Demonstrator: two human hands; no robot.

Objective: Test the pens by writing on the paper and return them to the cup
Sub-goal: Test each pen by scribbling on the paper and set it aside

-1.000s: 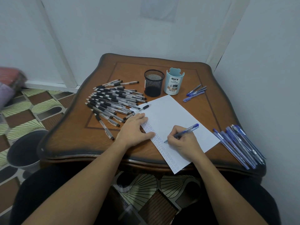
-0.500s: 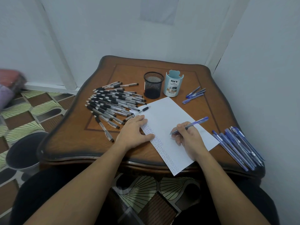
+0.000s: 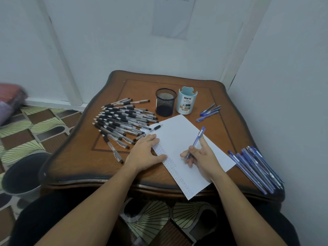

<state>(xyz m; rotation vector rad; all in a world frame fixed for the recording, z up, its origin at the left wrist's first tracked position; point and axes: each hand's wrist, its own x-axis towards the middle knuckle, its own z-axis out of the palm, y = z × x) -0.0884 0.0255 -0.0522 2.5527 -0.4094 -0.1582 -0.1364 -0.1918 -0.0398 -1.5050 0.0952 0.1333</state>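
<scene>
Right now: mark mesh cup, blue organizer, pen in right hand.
black mesh cup [image 3: 166, 103], head view, front wall.
light blue organizer [image 3: 185, 103], head view, front label.
blue pen [image 3: 197, 140], head view, mid barrel.

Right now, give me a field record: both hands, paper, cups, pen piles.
left hand: flat on left edge of white paper sheet
right hand: grips blue pen, tip at sheet
black mesh cup: upright, no pens showing
pale blue plastic cup: upright beside it
black-grip clear pens: heaped left of sheet
loose blue pens: bundled right of sheet
</scene>
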